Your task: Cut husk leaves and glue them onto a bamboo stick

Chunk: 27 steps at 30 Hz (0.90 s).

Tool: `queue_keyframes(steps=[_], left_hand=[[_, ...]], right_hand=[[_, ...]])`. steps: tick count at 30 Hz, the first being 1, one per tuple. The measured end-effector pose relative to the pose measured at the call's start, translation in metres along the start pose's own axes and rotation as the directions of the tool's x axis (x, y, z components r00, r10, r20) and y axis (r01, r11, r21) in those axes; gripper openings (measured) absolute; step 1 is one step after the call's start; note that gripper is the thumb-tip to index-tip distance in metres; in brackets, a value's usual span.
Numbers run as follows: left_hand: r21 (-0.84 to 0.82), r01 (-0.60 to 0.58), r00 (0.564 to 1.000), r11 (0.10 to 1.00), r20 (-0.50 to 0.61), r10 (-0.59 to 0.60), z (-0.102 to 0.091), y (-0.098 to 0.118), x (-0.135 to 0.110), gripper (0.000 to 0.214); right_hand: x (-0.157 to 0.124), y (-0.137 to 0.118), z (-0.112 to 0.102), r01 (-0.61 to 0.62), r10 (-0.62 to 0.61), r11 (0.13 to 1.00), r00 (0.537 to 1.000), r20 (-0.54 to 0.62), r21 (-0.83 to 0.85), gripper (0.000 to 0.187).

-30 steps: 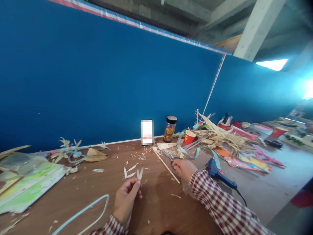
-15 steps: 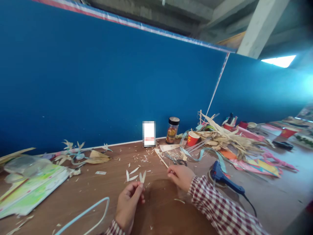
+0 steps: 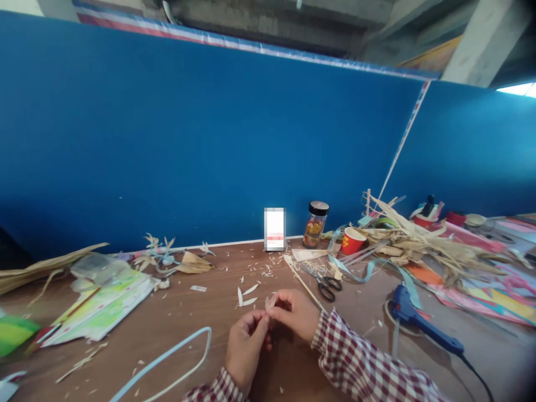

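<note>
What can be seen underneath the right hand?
Brown tabletop shows around the right hand; a pale piece shows where it meets the left hand. Anything directly beneath the palm is covered.

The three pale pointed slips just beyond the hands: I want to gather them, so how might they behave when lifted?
The pale slips look thin, so they're probably light and easily nudged. Their narrow, pointed ends may bend or tear. Being flat-looking, they seem unlikely to roll.
</note>
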State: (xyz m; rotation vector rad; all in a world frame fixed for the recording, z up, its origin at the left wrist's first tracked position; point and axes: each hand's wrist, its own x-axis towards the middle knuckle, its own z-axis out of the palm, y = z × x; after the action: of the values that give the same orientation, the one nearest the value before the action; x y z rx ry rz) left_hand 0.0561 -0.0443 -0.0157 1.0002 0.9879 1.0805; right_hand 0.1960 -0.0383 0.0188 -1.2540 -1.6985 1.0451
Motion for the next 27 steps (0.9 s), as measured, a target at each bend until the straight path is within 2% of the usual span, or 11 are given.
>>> queue_keyframes(steps=[6, 11, 16, 19, 24, 27], left_hand=[[0.028, 0.015, 1.0, 0.999, -0.014, -0.015, 0.001, -0.001, 0.0, 0.032], [0.044, -0.013, 1.0, 0.999, 0.017, 0.013, 0.0, -0.003, 0.0, 0.027], [0.039, 0.007, 1.0, 0.999, -0.022, -0.006, 0.002, -0.001, -0.001, 0.03], [0.052, -0.019, 1.0, 0.998, 0.005, 0.018, 0.002, -0.001, -0.001, 0.028], [0.076, -0.043, 0.999, 0.996, 0.034, 0.041, 0.001, -0.003, -0.001, 0.025], [0.065, -0.037, 0.999, 0.997, 0.028, 0.035, 0.001, -0.002, -0.001, 0.025]], right_hand=[[-0.003, -0.002, 0.002, -0.02, 0.017, 0.998, 0.999, -0.051, -0.059, 0.019], [-0.005, -0.007, 0.006, -0.033, 0.005, 0.983, 0.988, -0.154, -0.183, 0.021], [-0.005, -0.004, 0.003, -0.046, 0.045, 0.998, 0.999, -0.024, -0.034, 0.019], [-0.005, 0.0, 0.003, -0.052, 0.052, 0.999, 0.998, -0.04, 0.006, 0.016], [-0.005, 0.003, 0.008, -0.025, 0.018, 0.998, 0.994, -0.108, -0.063, 0.014], [-0.005, 0.0, 0.008, -0.035, 0.032, 0.999, 0.997, -0.077, -0.036, 0.014]])
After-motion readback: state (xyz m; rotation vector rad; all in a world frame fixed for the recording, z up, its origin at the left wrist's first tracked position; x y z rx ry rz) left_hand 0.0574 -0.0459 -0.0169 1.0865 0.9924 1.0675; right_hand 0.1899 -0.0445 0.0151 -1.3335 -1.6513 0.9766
